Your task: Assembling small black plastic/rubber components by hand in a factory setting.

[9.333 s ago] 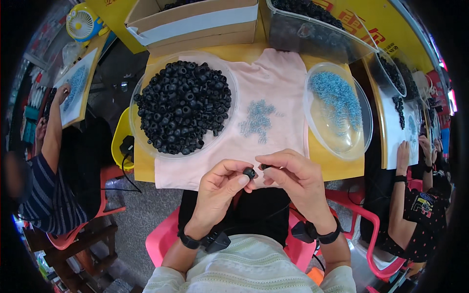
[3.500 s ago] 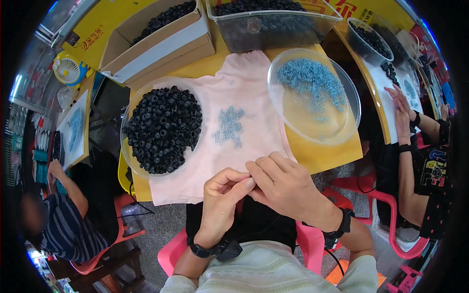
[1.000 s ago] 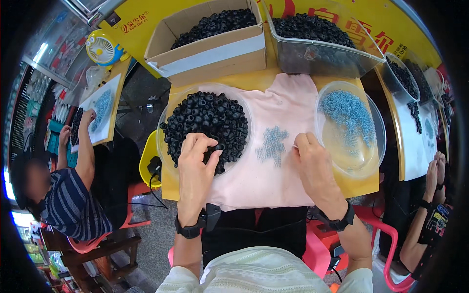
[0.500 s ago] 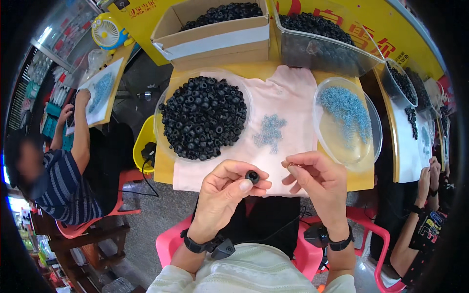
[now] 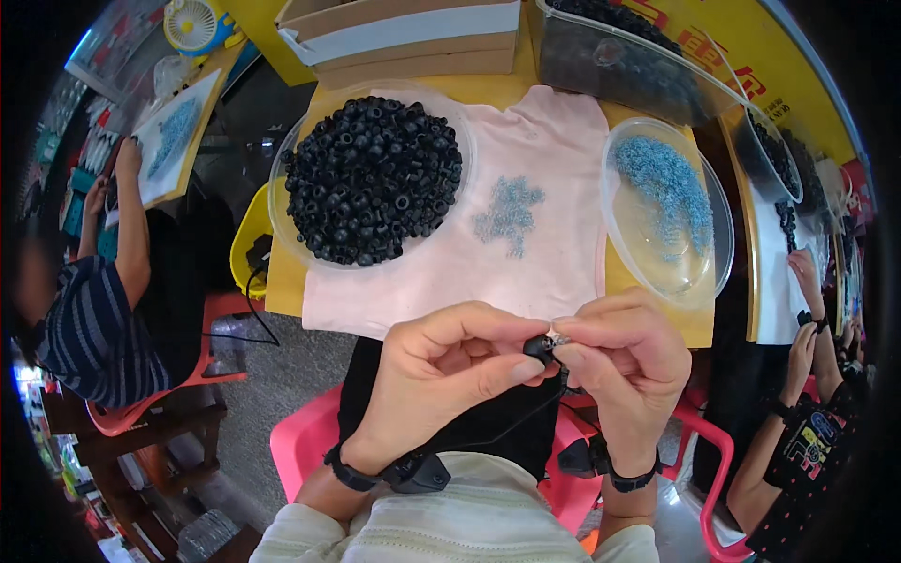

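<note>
Pinched in my left hand (image 5: 427,380) is a round, hollow black plastic piece (image 5: 537,350). My right hand (image 5: 629,361) has thumb and forefinger closed on a tiny shiny part (image 5: 557,342), held against the black piece's open side; its exact kind is too small to tell. Both hands are above the front edge of a pink cloth (image 5: 563,267) spread over the table. Beyond them on the cloth lies a loose patch of small bluish clear parts (image 5: 510,214). A round clear tub heaped with black pieces (image 5: 375,178) stands to the left.
On the right sits a clear plastic tub (image 5: 631,275) of small blue parts. A cardboard box (image 5: 413,42) and a clear bin (image 5: 610,80) line the table's far side. A yellow bucket (image 5: 247,235) stands by the left edge. People work at side tables on both sides.
My hands have come together, bringing the small part in my right hand to the black piece in my left. The view has shifted, so the table contents appear higher.
</note>
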### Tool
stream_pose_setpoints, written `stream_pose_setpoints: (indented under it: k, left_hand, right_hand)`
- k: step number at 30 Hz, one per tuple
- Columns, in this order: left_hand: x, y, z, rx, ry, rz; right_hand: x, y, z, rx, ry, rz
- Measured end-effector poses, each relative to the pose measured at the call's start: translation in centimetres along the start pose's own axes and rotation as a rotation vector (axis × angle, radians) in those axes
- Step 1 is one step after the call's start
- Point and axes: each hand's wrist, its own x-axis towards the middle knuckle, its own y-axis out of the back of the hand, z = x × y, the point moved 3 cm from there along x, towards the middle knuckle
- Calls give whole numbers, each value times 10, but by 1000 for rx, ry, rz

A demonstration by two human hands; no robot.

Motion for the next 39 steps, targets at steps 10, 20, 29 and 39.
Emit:
stream_pose_setpoints:
  k: [10, 20, 29, 39]
  left_hand:
    - [1, 26, -15, -121, 64, 13]
    - [10, 84, -31, -400, 125, -11]
    - [10, 94, -21, -330, 29, -28]
    - [12, 94, -20, -285, 70, -36]
  right_hand:
    - [3, -18, 7, -573, 443, -136]
    - [58, -42, 22, -720, 301, -256]
    - [112, -94, 52, -1089, 334, -469]
    - [124, -109, 76, -1113, 405, -544]
